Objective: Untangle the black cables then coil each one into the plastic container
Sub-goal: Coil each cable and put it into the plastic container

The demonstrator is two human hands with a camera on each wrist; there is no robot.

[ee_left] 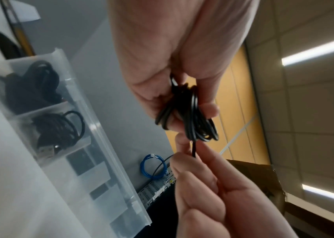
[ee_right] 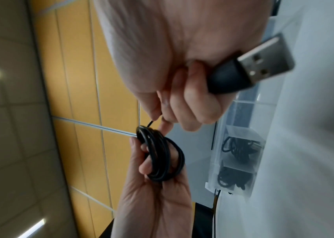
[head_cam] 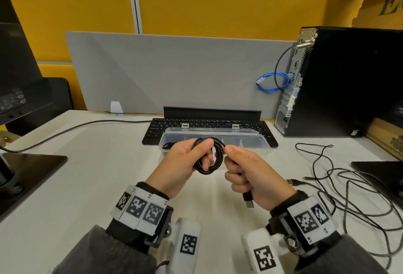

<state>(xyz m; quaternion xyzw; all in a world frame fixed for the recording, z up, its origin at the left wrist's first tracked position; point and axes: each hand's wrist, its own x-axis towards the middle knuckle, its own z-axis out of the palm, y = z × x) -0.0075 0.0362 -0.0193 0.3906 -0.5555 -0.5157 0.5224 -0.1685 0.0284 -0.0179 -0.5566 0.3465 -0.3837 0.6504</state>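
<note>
My left hand grips a small coil of black cable wound round its fingers, held above the table just in front of the clear plastic container. My right hand pinches the cable's free end beside the coil, and the USB plug sticks out below its curled fingers. In the left wrist view the coil hangs from my fingers. The right wrist view shows the plug close up. Coiled black cables lie in two of the container's compartments.
More loose black cable lies tangled on the table at the right. A black keyboard sits behind the container, a black computer tower with a blue cable at back right, a monitor base at left.
</note>
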